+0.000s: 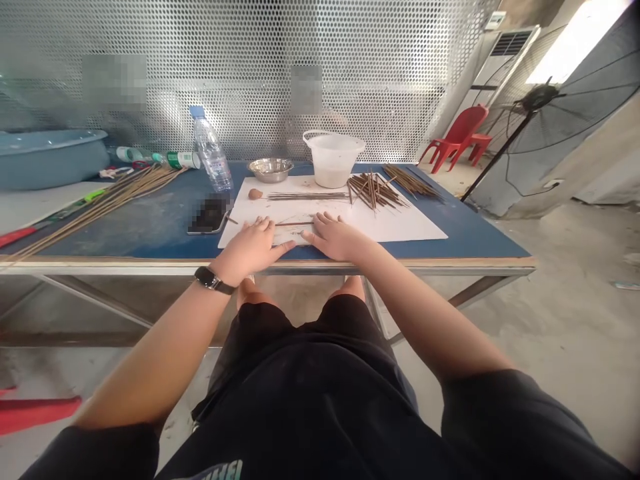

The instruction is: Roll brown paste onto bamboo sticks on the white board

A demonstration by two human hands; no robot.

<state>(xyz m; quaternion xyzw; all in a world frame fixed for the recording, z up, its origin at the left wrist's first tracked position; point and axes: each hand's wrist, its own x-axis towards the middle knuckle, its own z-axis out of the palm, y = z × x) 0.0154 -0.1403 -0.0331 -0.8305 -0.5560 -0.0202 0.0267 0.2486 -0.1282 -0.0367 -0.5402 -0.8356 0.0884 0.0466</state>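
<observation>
My left hand (253, 248) lies flat, palm down, near the front left of a white board (415, 229). Level with it, my right hand (336, 239) is also flat, fingers spread. Between the two runs a thin brown stick (294, 224), its ends hidden under my fingers. Just beyond, several thin dark sticks (307, 197) lie side by side, with a small brown lump (255, 194) at their left end. A loose heap of brown sticks (376, 192) covers the board's back right. A short brown piece (231, 219) rests by my left hand.
Behind the board's middle stand a metal bowl (271, 172) and a white bucket (332, 161). More sticks (413, 182) lie right. On the left are a phone (206, 219), a water bottle (213, 152), long thin rods (115, 199) and a blue basin (50, 161). Perforated metal backs the table.
</observation>
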